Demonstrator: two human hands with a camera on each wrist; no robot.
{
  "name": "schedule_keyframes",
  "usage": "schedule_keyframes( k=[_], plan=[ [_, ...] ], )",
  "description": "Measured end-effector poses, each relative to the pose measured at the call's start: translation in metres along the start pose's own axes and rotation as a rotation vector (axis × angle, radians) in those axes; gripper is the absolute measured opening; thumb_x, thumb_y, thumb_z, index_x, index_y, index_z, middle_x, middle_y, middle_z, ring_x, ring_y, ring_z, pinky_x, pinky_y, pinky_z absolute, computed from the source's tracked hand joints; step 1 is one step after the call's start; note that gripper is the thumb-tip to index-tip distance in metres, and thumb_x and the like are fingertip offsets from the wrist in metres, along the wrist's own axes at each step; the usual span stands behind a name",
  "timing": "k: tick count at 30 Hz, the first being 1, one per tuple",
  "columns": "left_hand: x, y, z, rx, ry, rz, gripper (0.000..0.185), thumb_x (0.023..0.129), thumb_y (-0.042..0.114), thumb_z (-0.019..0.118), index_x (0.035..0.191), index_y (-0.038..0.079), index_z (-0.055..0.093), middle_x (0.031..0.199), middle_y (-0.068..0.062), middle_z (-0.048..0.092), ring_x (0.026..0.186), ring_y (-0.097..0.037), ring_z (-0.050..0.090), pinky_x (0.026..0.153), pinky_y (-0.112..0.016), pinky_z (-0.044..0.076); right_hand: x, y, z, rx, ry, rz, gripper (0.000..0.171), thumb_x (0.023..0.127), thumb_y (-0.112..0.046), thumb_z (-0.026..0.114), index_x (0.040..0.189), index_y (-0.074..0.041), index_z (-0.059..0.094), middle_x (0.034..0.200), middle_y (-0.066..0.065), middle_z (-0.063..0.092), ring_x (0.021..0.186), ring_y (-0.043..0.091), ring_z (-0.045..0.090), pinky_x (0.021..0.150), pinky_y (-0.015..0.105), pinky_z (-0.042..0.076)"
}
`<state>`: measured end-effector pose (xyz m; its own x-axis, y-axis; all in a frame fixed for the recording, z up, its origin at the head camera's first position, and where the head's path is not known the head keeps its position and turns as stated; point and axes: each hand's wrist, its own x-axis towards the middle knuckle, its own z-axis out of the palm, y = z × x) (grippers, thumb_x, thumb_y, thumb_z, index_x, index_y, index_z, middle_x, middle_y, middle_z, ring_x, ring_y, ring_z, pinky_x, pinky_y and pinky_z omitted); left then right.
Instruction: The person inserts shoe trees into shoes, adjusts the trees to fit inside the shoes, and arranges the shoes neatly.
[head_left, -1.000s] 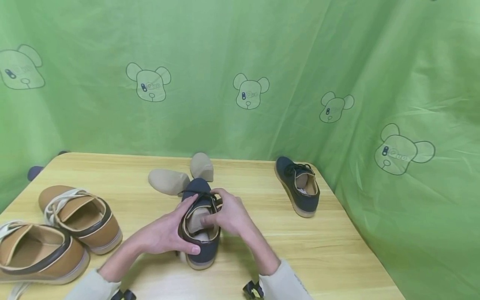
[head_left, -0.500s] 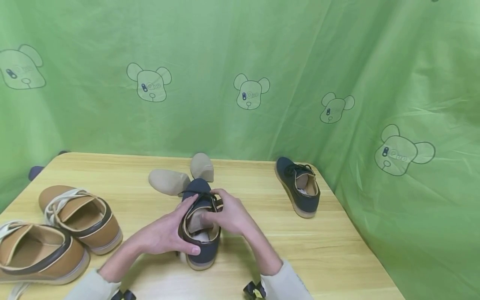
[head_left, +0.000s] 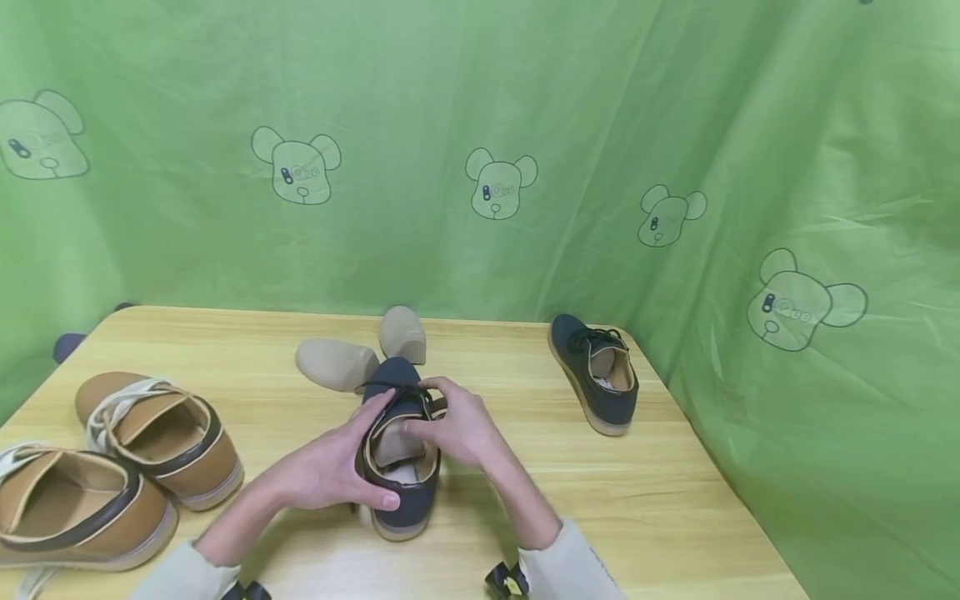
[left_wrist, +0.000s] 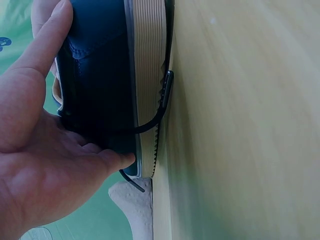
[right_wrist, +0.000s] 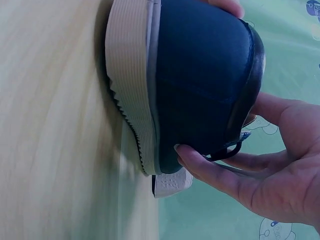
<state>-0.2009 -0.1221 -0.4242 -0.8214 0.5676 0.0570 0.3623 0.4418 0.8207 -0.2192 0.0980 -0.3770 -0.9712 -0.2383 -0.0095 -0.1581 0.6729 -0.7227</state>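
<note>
A navy lace-up shoe (head_left: pixel 405 492) with a pale ribbed sole (left_wrist: pixel 147 100) stands mid-table, toe pointing away. My left hand (head_left: pixel 326 471) grips its left side and heel, with the thumb on the heel and the fingers reaching up to the laces. My right hand (head_left: pixel 461 429) holds the right side of the collar, its fingertips inside the opening on the beige lining. In the right wrist view its fingers (right_wrist: pixel 215 170) curl round the navy upper (right_wrist: pixel 200 75). A black lace (left_wrist: pixel 157 112) hangs down over the sole.
Two beige insoles (head_left: pixel 337 362) (head_left: pixel 402 332) lie just behind the held shoe. The matching navy shoe (head_left: pixel 596 371) sits at the back right near the table's edge. Two tan shoes (head_left: pixel 161 433) (head_left: pixel 67 508) stand at the left. Green cloth (head_left: pixel 480 125) hangs behind and to the right.
</note>
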Motion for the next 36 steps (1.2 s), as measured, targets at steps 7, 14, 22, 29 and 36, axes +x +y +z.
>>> schedule_keyframes(
  k=[7, 14, 22, 29, 36],
  plan=[
    [0.000, 0.000, 0.000, 0.007, 0.006, 0.003, 0.135, 0.067, 0.056, 0.089, 0.165, 0.018, 0.005, 0.170, -0.015, 0.015, 0.142, -0.035, 0.043, 0.116, -0.059, 0.036, 0.002, 0.002, 0.004, 0.030, 0.036, 0.012, 0.066, 0.079, -0.030, 0.086, 0.137, -0.011, 0.059, 0.109, 0.013, 0.071, 0.082, 0.018, 0.067, 0.067, 0.031, 0.056],
    [0.000, 0.000, 0.000, 0.000, 0.004, 0.013, 0.133, 0.068, 0.055, 0.089, 0.165, 0.018, 0.005, 0.169, -0.017, 0.016, 0.142, -0.036, 0.042, 0.116, -0.060, 0.035, 0.003, 0.003, 0.008, 0.035, 0.073, 0.031, 0.064, 0.077, -0.027, 0.087, 0.134, -0.013, 0.060, 0.095, 0.007, 0.070, 0.074, 0.016, 0.065, 0.062, 0.031, 0.054],
    [-0.001, 0.001, 0.000, -0.005, 0.002, 0.022, 0.132, 0.069, 0.055, 0.088, 0.164, 0.017, 0.005, 0.167, -0.021, 0.022, 0.140, -0.037, 0.045, 0.114, -0.062, 0.036, 0.004, 0.004, 0.010, 0.027, 0.108, 0.007, 0.060, 0.076, -0.025, 0.087, 0.129, -0.012, 0.063, 0.094, 0.009, 0.072, 0.073, 0.015, 0.066, 0.062, 0.031, 0.054],
    [-0.001, 0.001, 0.001, -0.005, 0.006, 0.020, 0.133, 0.070, 0.055, 0.088, 0.165, 0.017, 0.004, 0.167, -0.020, 0.020, 0.141, -0.037, 0.044, 0.114, -0.062, 0.035, 0.007, 0.005, 0.010, 0.060, 0.119, 0.005, 0.059, 0.074, -0.024, 0.089, 0.126, -0.012, 0.064, 0.095, 0.014, 0.074, 0.073, 0.016, 0.068, 0.063, 0.031, 0.056],
    [-0.001, 0.001, 0.001, 0.000, 0.009, 0.016, 0.133, 0.069, 0.055, 0.089, 0.164, 0.015, 0.004, 0.168, -0.020, 0.020, 0.142, -0.037, 0.043, 0.115, -0.061, 0.034, 0.009, 0.008, 0.011, 0.089, 0.129, 0.001, 0.058, 0.073, -0.022, 0.090, 0.124, -0.012, 0.065, 0.094, 0.014, 0.075, 0.075, 0.017, 0.069, 0.062, 0.031, 0.056]
  ],
)
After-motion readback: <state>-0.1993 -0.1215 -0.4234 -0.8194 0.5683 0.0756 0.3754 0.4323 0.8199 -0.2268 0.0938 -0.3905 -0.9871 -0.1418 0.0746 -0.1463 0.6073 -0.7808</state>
